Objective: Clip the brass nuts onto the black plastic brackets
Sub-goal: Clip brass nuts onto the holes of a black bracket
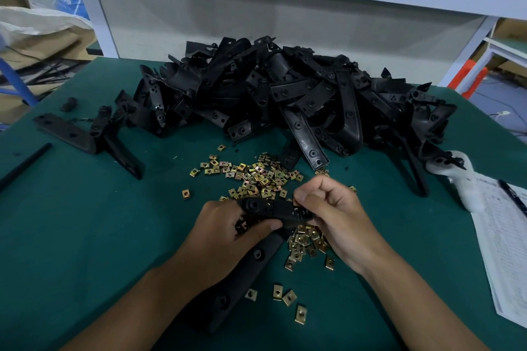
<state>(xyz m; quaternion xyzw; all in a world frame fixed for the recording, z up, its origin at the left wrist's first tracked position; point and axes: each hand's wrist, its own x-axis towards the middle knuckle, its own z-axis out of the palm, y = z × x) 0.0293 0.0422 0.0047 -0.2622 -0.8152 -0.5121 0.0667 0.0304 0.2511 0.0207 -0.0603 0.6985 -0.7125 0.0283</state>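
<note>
A black plastic bracket bent in an L lies between my hands, low in the middle of the view. My left hand grips it near the bend, thumb on top. My right hand has its fingers curled and pinches the bracket's short end; whether a nut sits under the fingertips is hidden. Brass clip nuts lie scattered on the green mat ahead of my hands, with more under my right hand and a few nearer me.
A big heap of black brackets fills the back of the table. Two brackets lie apart at the left, next to a thin black rod. White cloth and a printed sheet lie at the right edge.
</note>
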